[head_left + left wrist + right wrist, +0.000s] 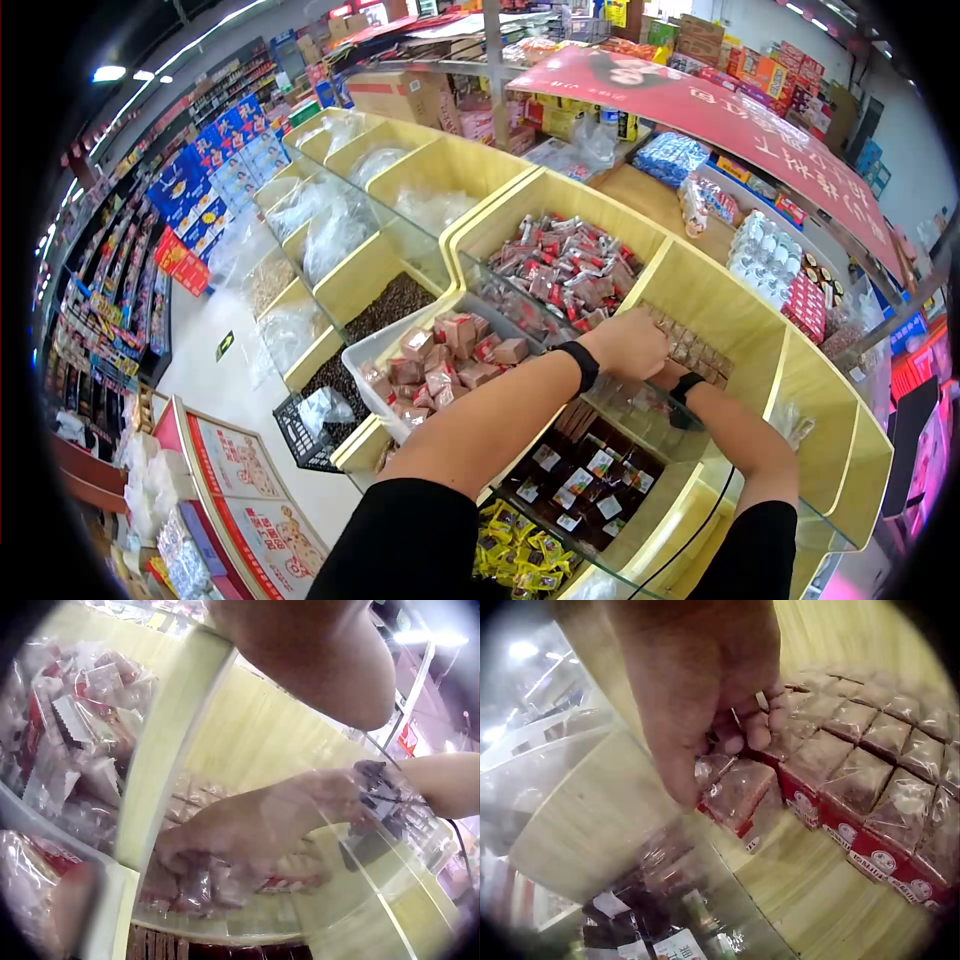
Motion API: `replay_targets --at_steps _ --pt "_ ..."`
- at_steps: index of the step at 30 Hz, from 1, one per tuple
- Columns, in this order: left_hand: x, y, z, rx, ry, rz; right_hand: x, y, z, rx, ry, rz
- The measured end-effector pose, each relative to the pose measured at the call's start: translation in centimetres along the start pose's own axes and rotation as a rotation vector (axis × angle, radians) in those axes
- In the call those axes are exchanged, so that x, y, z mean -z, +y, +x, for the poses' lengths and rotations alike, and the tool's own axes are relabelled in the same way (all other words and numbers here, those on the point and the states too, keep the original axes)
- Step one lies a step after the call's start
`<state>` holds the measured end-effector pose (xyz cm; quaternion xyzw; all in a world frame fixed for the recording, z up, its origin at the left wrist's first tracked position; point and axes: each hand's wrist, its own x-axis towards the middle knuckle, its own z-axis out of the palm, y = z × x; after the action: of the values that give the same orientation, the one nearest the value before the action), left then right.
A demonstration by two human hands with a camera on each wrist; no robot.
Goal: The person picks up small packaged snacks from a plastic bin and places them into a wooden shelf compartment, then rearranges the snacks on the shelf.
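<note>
In the right wrist view my right hand [697,690] grips a clear-wrapped brown block with a red band [739,795], thumb on one side and curled fingers on the other. Beside it stand rows of matching wrapped blocks [877,772] in a wooden bin. The head view shows my left hand [628,345] over the bin's front glass, its back towards me, covering most of the right hand [670,375]. The left fingers are hidden there. Through the glass in the left wrist view, the right hand [225,832] reaches down among the blocks.
A wooden divider [176,742] separates the blocks from red-and-clear wrapped sweets [565,260]. Clear glass panels [640,415] edge the bins. Nearer lie dark packets with white labels [590,475] and yellow-wrapped sweets [520,550]. A white tub [375,385] of pink-brown blocks sits left of my forearm.
</note>
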<state>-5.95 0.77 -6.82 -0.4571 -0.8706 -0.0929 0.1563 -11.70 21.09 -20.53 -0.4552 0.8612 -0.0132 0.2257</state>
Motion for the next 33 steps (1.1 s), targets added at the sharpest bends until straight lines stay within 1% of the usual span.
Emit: replay_targets --at_steps 1,2,3,4,6,7,8,9,11,12,14,15,16,17,20,21,22,24,25,28,29,31,32,33 --pt "-0.5 -0.1 0.0 -0.001 -0.016 -0.009 -0.5 0.2 0.2 0.016 0.0 -0.021" --pt "-0.7 -0.2 0.1 0.0 -0.032 -0.016 0.0 -0.1 0.3 0.015 -0.023 -0.101" --pt "-0.2 -0.1 0.2 -0.025 -0.08 0.037 0.6 -0.6 0.4 0.016 -0.046 -0.181" --pt "0.4 -0.1 0.3 -0.009 -0.066 0.017 1.1 -1.0 0.5 0.019 -0.069 -0.261" --pt "0.7 0.2 0.1 0.025 -0.05 -0.039 2.2 -2.4 -0.3 -0.027 -0.083 -0.096" --pt "0.8 0.1 0.2 -0.001 -0.087 -0.023 2.5 -2.9 -0.6 -0.052 -0.08 -0.007" --pt "0.6 0.2 0.2 0.009 -0.091 -0.015 2.7 -3.4 -1.0 -0.078 -0.074 0.081" --pt "0.4 0.1 0.2 0.019 -0.094 -0.006 5.2 -5.2 -1.7 -0.091 -0.106 0.109" --pt "0.4 0.2 0.3 0.037 -0.102 0.005 4.5 -4.4 -1.2 -0.043 -0.059 0.112" --pt "0.7 0.4 0.2 0.048 -0.108 0.005 1.4 -1.6 0.5 0.019 0.017 0.089" --pt "1.2 0.4 0.1 0.055 -0.112 0.007 0.7 -1.3 0.8 0.064 0.047 -0.064" --pt "1.3 0.5 0.2 0.048 -0.112 0.004 3.3 -3.7 -0.4 0.045 -0.002 -0.188" --pt "1.3 0.5 0.2 0.037 -0.111 0.002 3.9 -4.1 -0.6 0.035 -0.001 -0.201" --pt "1.4 0.4 0.3 0.034 -0.106 0.013 4.2 -4.4 -0.7 0.031 0.018 -0.161" --pt "0.7 0.2 0.2 0.055 -0.097 -0.006 5.0 -5.1 -1.4 0.018 0.1 0.131" --pt "1.1 0.5 0.6 0.039 -0.267 0.084 5.5 -5.4 -1.9 0.014 0.128 0.23" --pt "1.1 0.6 0.7 0.067 -0.257 0.054 6.0 -5.9 -2.5 0.007 0.157 0.313" --pt "1.1 0.5 0.7 0.132 -0.231 0.002 7.1 -6.8 -3.5 -0.014 0.177 0.384" --pt "0.8 0.1 0.4 0.048 -0.108 0.018 7.7 -7.2 -3.9 -0.025 0.169 0.387" --pt "0.7 0.1 0.3 0.031 -0.094 0.051 9.7 -9.2 -4.5 -0.1 0.045 0.236" --pt "0.8 0.1 0.3 0.028 -0.095 0.052 9.7 -8.9 -4.0 -0.065 -0.034 0.072" --pt "0.6 0.0 0.4 0.07 -0.145 0.044 7.2 -7.1 -2.9 0.058 0.035 -0.081" --pt "0.5 0.1 0.4 0.09 -0.17 0.038 3.9 -4.9 -1.7 0.142 0.186 -0.075" --pt "0.7 0.4 0.5 0.096 -0.168 0.061 2.1 -3.6 -1.1 0.222 0.344 -0.072"
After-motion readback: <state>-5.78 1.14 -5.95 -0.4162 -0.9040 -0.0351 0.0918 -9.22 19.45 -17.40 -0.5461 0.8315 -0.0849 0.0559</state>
